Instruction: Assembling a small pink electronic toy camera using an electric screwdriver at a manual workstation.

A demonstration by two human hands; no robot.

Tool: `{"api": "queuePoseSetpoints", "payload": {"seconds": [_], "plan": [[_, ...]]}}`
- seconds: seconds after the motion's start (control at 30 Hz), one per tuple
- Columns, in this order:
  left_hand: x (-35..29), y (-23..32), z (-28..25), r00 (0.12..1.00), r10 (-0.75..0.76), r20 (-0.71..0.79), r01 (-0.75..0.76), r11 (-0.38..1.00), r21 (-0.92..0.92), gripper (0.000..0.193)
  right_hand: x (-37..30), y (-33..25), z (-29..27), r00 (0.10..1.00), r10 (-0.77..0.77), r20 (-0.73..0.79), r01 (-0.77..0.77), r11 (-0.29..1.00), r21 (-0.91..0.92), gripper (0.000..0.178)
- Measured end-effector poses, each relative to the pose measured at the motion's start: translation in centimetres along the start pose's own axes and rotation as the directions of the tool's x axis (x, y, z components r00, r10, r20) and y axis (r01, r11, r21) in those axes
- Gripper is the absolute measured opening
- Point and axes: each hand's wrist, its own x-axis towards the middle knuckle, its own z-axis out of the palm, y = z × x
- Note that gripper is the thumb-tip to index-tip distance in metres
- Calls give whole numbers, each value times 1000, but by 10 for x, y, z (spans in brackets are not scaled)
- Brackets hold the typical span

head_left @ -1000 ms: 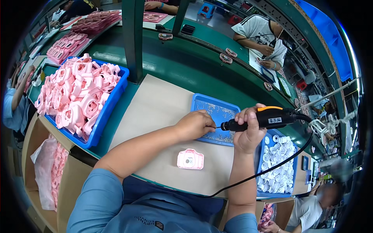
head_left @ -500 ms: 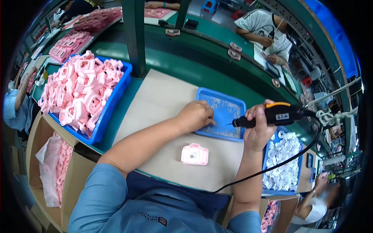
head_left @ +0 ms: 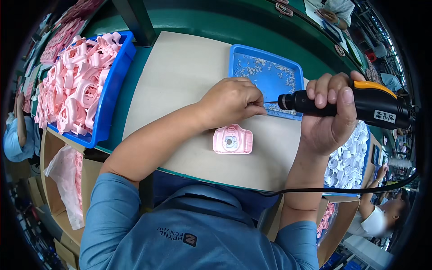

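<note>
My right hand [head_left: 332,110] is wrapped round a black electric screwdriver [head_left: 373,104] with an orange lever, held level and pointing left. My left hand [head_left: 234,101] is closed in a pinch right at the screwdriver's thin bit. Whatever sits between those fingertips is too small and hidden to name. Behind both hands lies a shallow blue tray [head_left: 265,83] of small loose screws [head_left: 288,72]. A pink camera-shaped plastic casing [head_left: 245,142] with a pale round centre rests on the beige board [head_left: 180,67], just nearer than my left hand, untouched.
At left stands a blue bin [head_left: 121,58] heaped with pink casings [head_left: 74,90]. An open carton [head_left: 54,180] is below it. White round parts [head_left: 346,159] fill another bin at right. A black cable [head_left: 328,191] crosses my right forearm. Other people work around the benches.
The screwdriver and my left fingers have come together, its bit now meeting the pinch at the screw tray's near edge. The whole view has shifted, bringing the board higher in the picture.
</note>
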Motion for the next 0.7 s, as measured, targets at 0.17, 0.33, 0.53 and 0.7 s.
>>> {"api": "queuePoseSetpoints", "payload": {"seconds": [0.17, 0.33, 0.53, 0.7], "plan": [[-2, -2, 1, 1000, -13, -21, 13, 1000, -2, 22, -5, 1, 1, 999, 37, 29, -37, 999, 2, 36], [0, -6, 3, 999, -14, -45, 12, 999, -38, 23, -6, 3, 1, 995, 71, 63, -72, 997, 8, 33], [1, -2, 7, 997, 10, -80, -12, 1000, -23, 25, -7, 2, 2, 999, 45, -28, -45, 999, 32, 38], [-5, 0, 7, 999, -36, 16, 36, 999, -10, 28, -13, 3, 10, 999, 39, -28, -42, 994, -96, 45]]}}
